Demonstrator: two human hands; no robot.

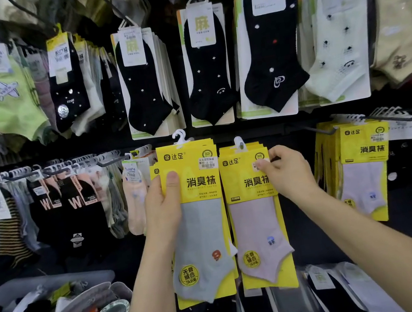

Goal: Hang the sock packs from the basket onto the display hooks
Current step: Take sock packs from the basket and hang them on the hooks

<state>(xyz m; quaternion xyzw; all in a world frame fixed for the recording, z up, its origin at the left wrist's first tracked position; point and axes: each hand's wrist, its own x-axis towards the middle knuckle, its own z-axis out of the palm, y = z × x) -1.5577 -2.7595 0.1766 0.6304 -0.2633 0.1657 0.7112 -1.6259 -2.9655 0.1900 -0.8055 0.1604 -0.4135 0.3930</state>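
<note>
Sock pack (202,238) with the grey sock is sitting in your left hand (162,204), thumb pressing its yellow card, fingers wrapping behind, its white hanger (179,136) poking up on top. Your right hand (289,172) is pinching the upper right edge of the pink pack (258,228), which is hanging just beside it. Down at the lower left, the basket (43,281) is sitting under the display.

"达足" and "消臭袜" on yellow sock packs (198,194)

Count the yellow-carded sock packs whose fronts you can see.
3. The grey-sock pack in the left hand, the pink-sock pack pinched by the right hand, and the lilac-sock pack hanging on the right. More are stacked behind each, mostly hidden.
</note>
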